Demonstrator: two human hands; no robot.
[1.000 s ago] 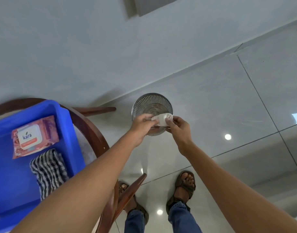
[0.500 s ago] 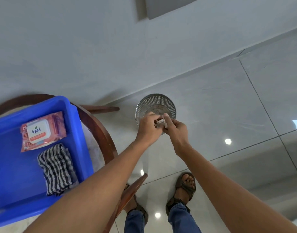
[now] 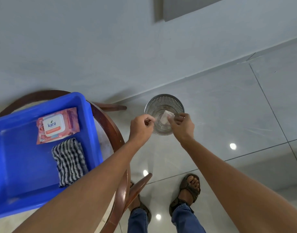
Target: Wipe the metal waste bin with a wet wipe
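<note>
— What does the bin look like?
— My metal waste bin [image 3: 163, 102] is a small round one of shiny perforated mesh, standing upright on the pale tiled floor [image 3: 228, 106], near the foot of the wall. I look straight down into its open mouth; its bottom is solid and glossy.

— And the wipe?
— The wet wipe [image 3: 166, 117] is white and folded into a small pad. I pinch one edge of it in my right hand [image 3: 182, 126], over the bin's mouth, on its near side.

— Does it touch the metal?
— I cannot tell from here.

— Your other hand?
— My left hand [image 3: 141, 127] is loosely curled just left of the bin's rim, apart from the wipe.
</note>
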